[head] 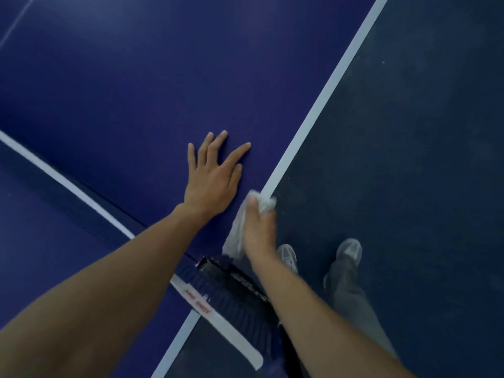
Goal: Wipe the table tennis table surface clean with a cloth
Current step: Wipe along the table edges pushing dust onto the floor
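Note:
The blue table tennis table (pixel 136 91) fills the left and centre, with a white side line (pixel 321 105) along its right edge. My left hand (pixel 212 178) lies flat on the surface, fingers spread and straight. Just right of it, my right hand (pixel 259 227) grips a white cloth (pixel 263 201) at the table's edge, the cloth bunched over the white line and trailing back under the palm.
The net (pixel 68 184) with its white top band runs across from the left to the net post clamp (pixel 231 290) below my hands. Dark floor (pixel 409 159) lies to the right, where my grey shoes (pixel 349 251) stand close to the table edge.

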